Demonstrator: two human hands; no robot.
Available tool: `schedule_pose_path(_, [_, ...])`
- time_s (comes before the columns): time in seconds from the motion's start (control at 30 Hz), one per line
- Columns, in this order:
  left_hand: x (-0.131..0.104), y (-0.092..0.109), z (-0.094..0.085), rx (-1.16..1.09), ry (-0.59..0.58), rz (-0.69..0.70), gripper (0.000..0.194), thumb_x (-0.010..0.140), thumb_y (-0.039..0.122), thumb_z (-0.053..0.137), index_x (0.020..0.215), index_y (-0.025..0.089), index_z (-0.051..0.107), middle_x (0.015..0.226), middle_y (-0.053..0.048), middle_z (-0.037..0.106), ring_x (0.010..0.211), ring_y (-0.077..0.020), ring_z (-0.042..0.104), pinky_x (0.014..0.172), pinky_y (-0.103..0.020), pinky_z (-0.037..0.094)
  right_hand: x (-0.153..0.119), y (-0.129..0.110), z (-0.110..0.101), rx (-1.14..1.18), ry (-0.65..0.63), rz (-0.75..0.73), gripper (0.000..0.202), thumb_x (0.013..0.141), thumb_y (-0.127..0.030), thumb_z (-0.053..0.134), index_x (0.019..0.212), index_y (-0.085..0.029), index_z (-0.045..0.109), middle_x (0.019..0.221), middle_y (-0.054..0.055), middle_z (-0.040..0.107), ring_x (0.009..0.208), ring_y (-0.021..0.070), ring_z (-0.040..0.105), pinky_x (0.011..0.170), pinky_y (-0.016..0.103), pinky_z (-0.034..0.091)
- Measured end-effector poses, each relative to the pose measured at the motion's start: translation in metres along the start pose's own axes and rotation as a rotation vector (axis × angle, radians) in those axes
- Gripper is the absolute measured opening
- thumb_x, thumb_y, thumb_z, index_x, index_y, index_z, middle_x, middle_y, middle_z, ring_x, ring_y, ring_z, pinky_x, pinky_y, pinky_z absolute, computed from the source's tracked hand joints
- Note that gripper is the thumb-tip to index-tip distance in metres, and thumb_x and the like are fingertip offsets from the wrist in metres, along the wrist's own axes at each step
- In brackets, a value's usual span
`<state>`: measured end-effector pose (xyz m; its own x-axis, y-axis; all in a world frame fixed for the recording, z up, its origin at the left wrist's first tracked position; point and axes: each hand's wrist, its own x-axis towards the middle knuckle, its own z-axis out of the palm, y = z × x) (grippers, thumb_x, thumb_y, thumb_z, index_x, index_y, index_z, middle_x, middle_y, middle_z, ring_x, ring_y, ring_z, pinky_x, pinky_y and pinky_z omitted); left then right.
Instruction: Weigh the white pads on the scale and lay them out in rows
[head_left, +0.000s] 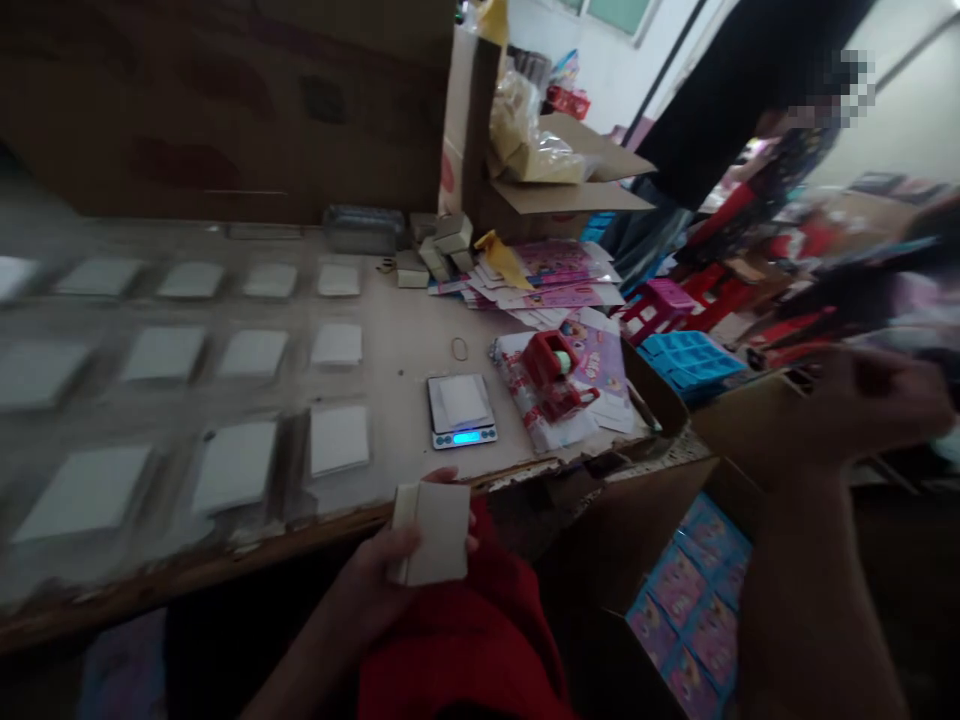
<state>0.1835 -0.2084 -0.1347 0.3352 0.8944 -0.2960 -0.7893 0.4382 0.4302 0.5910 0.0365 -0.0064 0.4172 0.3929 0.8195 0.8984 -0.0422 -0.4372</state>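
My left hand (375, 560) is closed around a stack of white cards (441, 535), held above my lap just in front of the table edge. The stack looks split in two, with a thinner part along its left side. Out to the right, my right hand (877, 400) is raised over the open boxes, dark and smeared by motion, so its fingers cannot be read. On the table beyond my left hand, a small digital scale (442, 439) with a lit blue display bears a few white cards (461, 400).
Rows of white card stacks (339, 438) cover the table's left side. Right of the scale are a red tape dispenser (551, 375) and pink printed sheets (570, 265). A cardboard box (660, 540) below holds pink-and-blue packs (712, 630). A person in dark clothes (720, 90) stands behind.
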Motion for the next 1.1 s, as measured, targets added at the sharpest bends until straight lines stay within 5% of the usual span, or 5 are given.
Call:
schedule_pose_path(0.13, [0.003, 0.001, 0.016, -0.067, 0.132, 0.009, 0.062, 0.079, 0.043, 0.066, 0.136, 0.024, 0.053, 0.107, -0.009, 0.071, 0.092, -0.0258, 0.067, 0.081, -0.037, 0.051, -0.009, -0.035, 0.025, -0.140, -0.492, 0.010, 0.031, 0.074, -0.027, 0.077, 0.098, -0.008, 0.077, 0.087, 0.020, 0.074, 0.073, 0.0238, 0.064, 0.070, 0.039, 0.041])
schedule_pose_path(0.23, [-0.001, 0.004, 0.031, 0.023, 0.215, 0.070, 0.047, 0.078, 0.041, 0.069, 0.119, 0.018, 0.065, 0.103, -0.011, 0.072, 0.092, -0.0260, 0.067, 0.083, -0.037, 0.050, -0.080, -0.092, -0.020, 0.305, -0.775, -0.137, 0.030, 0.085, -0.036, 0.067, 0.110, -0.020, 0.073, 0.097, 0.011, 0.074, 0.084, 0.0212, 0.067, 0.078, 0.036, 0.047])
schedule_pose_path(0.4, [-0.007, 0.014, 0.051, 0.204, 0.277, 0.105, 0.031, 0.081, 0.038, 0.067, 0.101, 0.016, 0.074, 0.097, -0.008, 0.074, 0.092, -0.0269, 0.066, 0.088, -0.038, 0.048, -0.198, -0.166, -0.094, 0.776, -1.424, -0.582, 0.091, 0.058, -0.042, 0.089, 0.139, -0.028, 0.050, 0.131, 0.010, 0.058, 0.118, 0.0299, 0.056, 0.097, 0.043, 0.048])
schedule_pose_path(0.63, [-0.010, 0.015, 0.049, 0.057, 0.298, -0.006, 0.039, 0.073, 0.028, 0.074, 0.110, 0.018, 0.069, 0.092, -0.003, 0.073, 0.089, -0.0242, 0.066, 0.086, -0.037, 0.048, -0.233, -0.172, -0.098, 0.759, -1.537, -0.391, 0.093, 0.056, -0.022, 0.088, 0.138, -0.030, 0.045, 0.131, 0.008, 0.049, 0.114, 0.0262, 0.057, 0.096, 0.038, 0.051])
schedule_pose_path(1.1, [-0.035, 0.024, 0.025, 0.205, 0.215, 0.114, 0.032, 0.071, 0.034, 0.075, 0.098, 0.018, 0.075, 0.100, -0.007, 0.073, 0.105, -0.0306, 0.063, 0.087, -0.035, 0.048, -0.249, -0.167, -0.097, 0.944, -1.564, -0.085, 0.099, 0.047, -0.033, 0.096, 0.134, -0.032, 0.048, 0.131, 0.007, 0.052, 0.096, 0.0229, 0.062, 0.079, 0.034, 0.057])
